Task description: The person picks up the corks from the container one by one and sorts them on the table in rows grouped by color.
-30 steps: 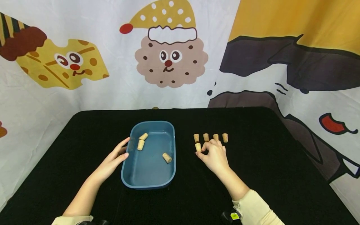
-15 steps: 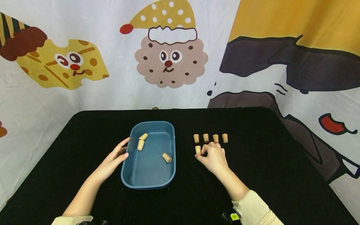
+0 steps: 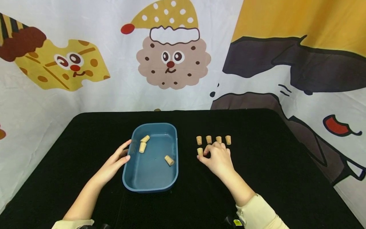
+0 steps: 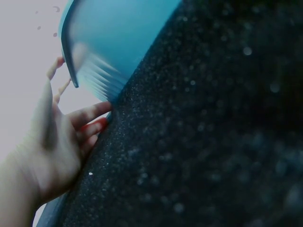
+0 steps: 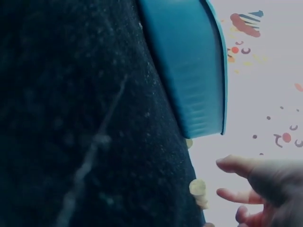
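In the head view my right hand [image 3: 218, 160] is at the near-left cork [image 3: 200, 152], thumb and index curving around its right and near sides. The right wrist view shows the fingers spread slightly above a standing cork [image 5: 197, 187], with a gap between thumb and index. Behind the hand a row of corks stands upright, the rightmost cork [image 3: 228, 140] in full view. My left hand [image 3: 114, 163] lies against the left side of a blue plastic tub [image 3: 125, 181], fingers extended. In the left wrist view, fingertips [image 4: 103, 108] reach the tub's lower wall.
Three corks lie in the tub, one cork [image 3: 169, 160] near its right wall and two near the left. A black cloth [image 3: 188, 203] covers the table. Behind it hangs a white curtain [image 3: 120, 95] with cartoon prints.
The near-left cork has shifted slightly toward me and left, away from the back row. My right hand dipped toward me, then moved slightly back. My left hand and the tub stay put.
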Available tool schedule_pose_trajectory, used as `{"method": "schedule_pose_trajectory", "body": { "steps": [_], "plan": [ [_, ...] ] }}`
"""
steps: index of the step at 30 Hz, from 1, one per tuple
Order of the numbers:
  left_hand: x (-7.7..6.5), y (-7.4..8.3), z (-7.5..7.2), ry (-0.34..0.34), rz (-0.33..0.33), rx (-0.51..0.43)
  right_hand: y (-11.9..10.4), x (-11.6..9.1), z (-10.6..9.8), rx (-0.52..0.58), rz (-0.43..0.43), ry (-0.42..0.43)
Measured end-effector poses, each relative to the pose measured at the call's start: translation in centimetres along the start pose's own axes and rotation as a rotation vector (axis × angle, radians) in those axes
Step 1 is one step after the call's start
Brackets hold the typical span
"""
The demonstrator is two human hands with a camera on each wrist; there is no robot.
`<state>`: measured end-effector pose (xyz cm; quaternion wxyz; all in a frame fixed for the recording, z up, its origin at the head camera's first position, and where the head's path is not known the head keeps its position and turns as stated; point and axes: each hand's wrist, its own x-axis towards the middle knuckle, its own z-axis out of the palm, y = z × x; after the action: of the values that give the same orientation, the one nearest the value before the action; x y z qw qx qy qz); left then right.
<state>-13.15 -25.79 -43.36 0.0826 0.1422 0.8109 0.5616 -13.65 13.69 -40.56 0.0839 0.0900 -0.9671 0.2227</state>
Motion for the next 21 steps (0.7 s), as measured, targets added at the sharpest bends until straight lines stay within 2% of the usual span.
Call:
{"method": "schedule_pose_trajectory", "body": {
  "steps": [7, 15, 21],
  "plan": [
    [0.1, 0.1, -0.1, -0.010, 0.007, -0.009, -1.4, -0.1, -1.1, 0.098, -0.135, 0.095],
    [0.0, 0.1, -0.1, -0.004, 0.006, -0.002, -3.1, 0.3, -1.4, 0.182, -0.299, 0.126],
    [-0.1, 0.2, -0.1, -0.001, 0.000, 0.003, -4.4, 1.0, -1.6, 0.190, -0.406, 0.124]
  ]
}}
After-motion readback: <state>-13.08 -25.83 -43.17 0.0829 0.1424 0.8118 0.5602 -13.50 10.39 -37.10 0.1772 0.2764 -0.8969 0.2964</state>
